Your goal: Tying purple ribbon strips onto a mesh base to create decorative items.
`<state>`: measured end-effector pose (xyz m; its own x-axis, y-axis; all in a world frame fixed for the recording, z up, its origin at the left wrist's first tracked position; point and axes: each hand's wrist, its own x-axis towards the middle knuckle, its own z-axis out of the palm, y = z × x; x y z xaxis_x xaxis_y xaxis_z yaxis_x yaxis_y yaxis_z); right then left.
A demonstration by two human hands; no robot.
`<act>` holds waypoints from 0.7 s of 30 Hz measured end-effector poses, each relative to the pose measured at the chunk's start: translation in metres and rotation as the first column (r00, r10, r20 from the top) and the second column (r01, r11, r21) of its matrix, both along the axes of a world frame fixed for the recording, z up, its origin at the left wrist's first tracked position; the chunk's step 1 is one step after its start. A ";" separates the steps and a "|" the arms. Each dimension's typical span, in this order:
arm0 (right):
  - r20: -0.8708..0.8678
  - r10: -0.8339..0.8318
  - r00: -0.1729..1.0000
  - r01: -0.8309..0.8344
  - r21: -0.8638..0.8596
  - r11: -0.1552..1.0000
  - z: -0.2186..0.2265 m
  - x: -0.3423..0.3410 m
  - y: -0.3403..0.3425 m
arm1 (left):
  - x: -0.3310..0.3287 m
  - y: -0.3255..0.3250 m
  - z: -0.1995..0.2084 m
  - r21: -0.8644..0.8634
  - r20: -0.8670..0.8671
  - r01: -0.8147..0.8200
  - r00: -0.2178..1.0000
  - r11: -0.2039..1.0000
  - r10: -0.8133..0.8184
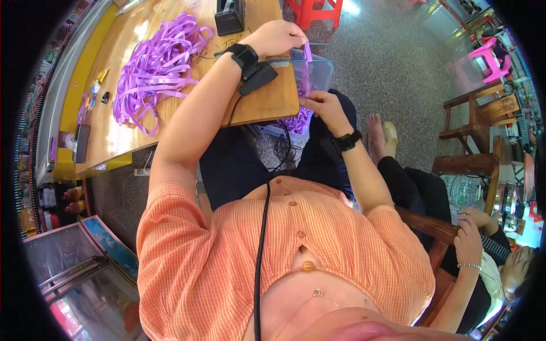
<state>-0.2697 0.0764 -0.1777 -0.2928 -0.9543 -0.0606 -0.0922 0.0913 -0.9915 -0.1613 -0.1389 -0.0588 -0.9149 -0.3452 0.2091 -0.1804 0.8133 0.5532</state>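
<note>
A narrow purple ribbon (306,71) stretches between my two hands beyond the table's right edge. My left hand (278,38) is closed in a pinch at its upper end, beside a thin rod that sticks out past the table. Lower down, my right hand (326,109) pinches the ribbon near the table corner. Under the hands, a clear plastic bin (325,71) holds a heap of purple ribbon pieces (297,123). A large tangled pile of purple ribbon (162,68) lies on the wooden table (250,108), left of my left forearm.
A black box (230,18) stands at the table's far side. Black cable (281,150) hangs by my knees. To the right sits another person, whose hand (467,241) rests near a wooden chair (475,116). A red stool (314,12) is on the floor ahead.
</note>
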 end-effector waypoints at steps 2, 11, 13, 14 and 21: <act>0.108 0.048 0.993 -0.058 0.086 0.995 0.003 0.001 0.006 | -0.002 -0.002 0.002 0.070 -0.008 -0.004 1.000 0.998 0.005; 0.822 0.184 0.539 -0.193 -0.092 0.977 0.001 -0.019 -0.008 | -0.008 0.000 -0.009 0.057 -0.051 0.009 0.999 0.998 -0.006; 0.512 0.011 0.859 0.018 -0.050 0.999 0.006 -0.011 0.005 | -0.004 -0.002 -0.011 0.046 -0.065 -0.006 0.998 0.999 0.009; 0.362 -0.035 0.932 0.060 -0.059 0.996 0.008 -0.007 0.011 | -0.001 -0.005 -0.012 0.064 -0.063 -0.010 0.998 0.998 0.014; 0.786 0.137 0.603 -0.247 0.021 0.969 0.009 -0.034 0.000 | -0.004 -0.001 -0.003 0.110 -0.013 -0.040 0.999 0.993 0.042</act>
<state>-0.3033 0.0761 -0.1686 0.1055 -0.9520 -0.2873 0.6742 0.2808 -0.6831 -0.1649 -0.1400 -0.0618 -0.8965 -0.4041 0.1816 -0.2035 0.7396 0.6415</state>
